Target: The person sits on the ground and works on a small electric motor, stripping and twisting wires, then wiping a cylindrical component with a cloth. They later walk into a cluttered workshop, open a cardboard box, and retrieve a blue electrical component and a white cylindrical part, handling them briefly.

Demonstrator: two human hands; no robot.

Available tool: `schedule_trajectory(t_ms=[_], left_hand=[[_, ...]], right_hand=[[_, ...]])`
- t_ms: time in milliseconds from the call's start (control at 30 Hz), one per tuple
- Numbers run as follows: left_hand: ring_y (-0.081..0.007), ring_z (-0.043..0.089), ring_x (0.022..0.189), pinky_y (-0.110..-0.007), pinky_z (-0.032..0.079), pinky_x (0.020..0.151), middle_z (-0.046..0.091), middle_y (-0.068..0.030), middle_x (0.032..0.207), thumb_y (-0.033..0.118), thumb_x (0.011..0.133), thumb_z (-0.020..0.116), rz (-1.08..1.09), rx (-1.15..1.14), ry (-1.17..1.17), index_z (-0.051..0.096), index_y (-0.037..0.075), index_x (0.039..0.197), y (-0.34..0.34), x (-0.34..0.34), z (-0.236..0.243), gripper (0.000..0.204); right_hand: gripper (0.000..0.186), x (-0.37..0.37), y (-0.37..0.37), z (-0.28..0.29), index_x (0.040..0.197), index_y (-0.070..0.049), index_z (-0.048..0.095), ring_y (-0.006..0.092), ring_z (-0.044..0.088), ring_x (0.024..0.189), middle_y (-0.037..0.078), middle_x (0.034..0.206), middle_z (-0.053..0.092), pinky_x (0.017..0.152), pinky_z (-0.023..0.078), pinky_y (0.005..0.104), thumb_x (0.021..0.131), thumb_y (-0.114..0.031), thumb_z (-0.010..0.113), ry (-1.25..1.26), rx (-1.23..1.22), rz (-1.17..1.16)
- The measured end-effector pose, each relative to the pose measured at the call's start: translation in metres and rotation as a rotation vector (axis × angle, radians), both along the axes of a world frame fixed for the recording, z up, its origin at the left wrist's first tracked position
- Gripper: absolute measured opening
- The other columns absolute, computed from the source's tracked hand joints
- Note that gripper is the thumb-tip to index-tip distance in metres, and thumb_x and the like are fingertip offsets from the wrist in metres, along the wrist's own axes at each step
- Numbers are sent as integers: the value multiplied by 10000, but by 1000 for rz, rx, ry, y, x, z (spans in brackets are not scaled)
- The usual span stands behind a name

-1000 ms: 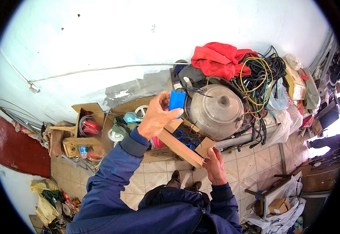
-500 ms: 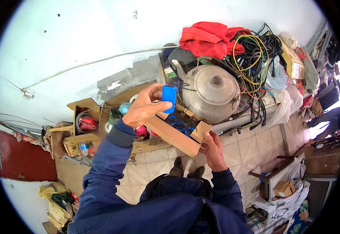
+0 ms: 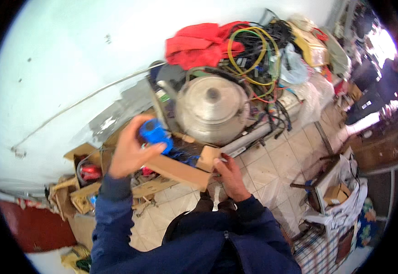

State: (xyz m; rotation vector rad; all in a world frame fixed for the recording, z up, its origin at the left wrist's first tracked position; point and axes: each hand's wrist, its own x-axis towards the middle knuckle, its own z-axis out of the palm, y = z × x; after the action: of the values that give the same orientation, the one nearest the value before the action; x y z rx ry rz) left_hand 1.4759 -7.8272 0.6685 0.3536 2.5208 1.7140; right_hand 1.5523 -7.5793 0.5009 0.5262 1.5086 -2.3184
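Note:
Between the thumb and fingers of my left hand (image 3: pixel 130 148) is a blue block-shaped object (image 3: pixel 154 134), its kind not clear through the motion blur. It hangs just above the left end of a long open cardboard box (image 3: pixel 176 171). My right hand (image 3: pixel 232 177) grips the box at its right end, by the raised flap (image 3: pixel 208 157). Inside the box lie dark and blue tangled cords (image 3: pixel 185 156), partly hidden by the side wall. Right behind the box stands a big metal kettle (image 3: pixel 212 109).
A red cloth (image 3: pixel 194 44) and a heap of black cables (image 3: pixel 276 39) with a yellow coil lie behind the kettle. At left, a carton holds a red object (image 3: pixel 90 172). A table with a small cardboard box (image 3: pixel 337 194) stands at right. The floor (image 3: pixel 272 171) is tiled.
The view has swung, so the kettle and bench sit further left. My left hand has tilted the blue object and lowered it toward the box. My right hand keeps its grip.

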Motion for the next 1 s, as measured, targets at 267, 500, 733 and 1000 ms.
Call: schedule_trajectory(t_ms=[267, 500, 733, 1000], left_hand=[[-234, 617, 822, -369, 554, 686, 526, -89, 901, 373, 794, 785, 154, 624, -67, 494, 37, 1028, -20, 79, -20, 502], [-183, 568, 787, -326, 489, 636, 557, -89, 861, 305, 882, 660, 409, 625, -79, 517, 72, 905, -78, 54, -76, 274], [-175, 563, 871, -333, 454, 787, 643, -122, 1057, 415, 741, 730, -4, 222, -62, 555, 27, 808, -76, 24, -93, 431], [-80, 517, 730, -252, 427, 652, 591, 14, 802, 377, 742, 813, 20, 159, -105, 639, 29, 948, -85, 26, -125, 440]], right_hand=[[798, 18, 10, 9, 1453, 83, 311, 306, 552, 1205, 227, 1383, 483, 1022, 453, 416, 846, -211, 738, 210, 379, 18], [851, 25, 10, 48, 1395, 24, 435, 427, 474, 1282, 269, 1402, 450, 1086, 402, 470, 671, -171, 837, 745, 978, 172], [782, 11, -7, 54, 1335, 28, 495, 426, 507, 1240, 255, 1370, 484, 1047, 428, 467, 681, -197, 860, 909, 992, 111], [590, -25, -20, 97, 1273, 41, 540, 408, 553, 1154, 234, 1270, 567, 997, 454, 448, 797, -212, 780, 930, 993, 237]])
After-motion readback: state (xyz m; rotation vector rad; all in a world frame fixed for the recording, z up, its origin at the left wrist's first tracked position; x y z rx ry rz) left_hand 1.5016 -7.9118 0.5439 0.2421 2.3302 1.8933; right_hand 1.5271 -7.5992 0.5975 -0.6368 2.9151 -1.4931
